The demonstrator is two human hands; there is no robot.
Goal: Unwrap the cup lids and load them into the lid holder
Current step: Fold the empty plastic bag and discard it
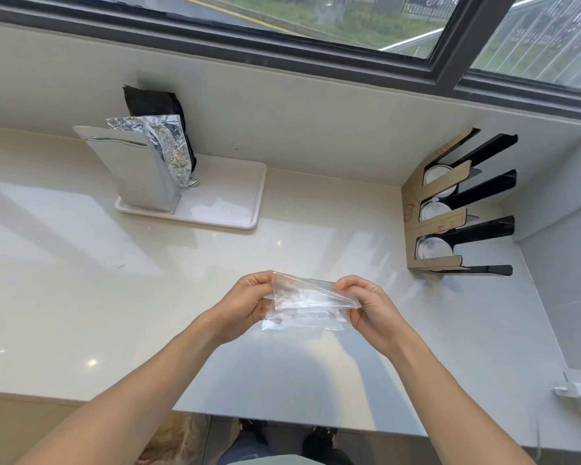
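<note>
A clear, crumpled plastic wrapper [307,302] hangs above the middle of the pale counter. My left hand [240,305] pinches its left edge and my right hand [371,308] pinches its right edge. The wrapper looks flat; I cannot tell whether a lid is inside. At the right, against the wall, stands the lid holder [450,209], made of black plastic and brown cardboard with three slots. A white cup lid [431,252] shows in the lowest slot, and one shows in each slot above it.
A white tray [228,203] sits at the back left with a silver foil bag [141,169], a crinkled foil bag and a black bag standing on it. A window runs along the back wall. A white bracket [576,394] sits at the counter's right front edge.
</note>
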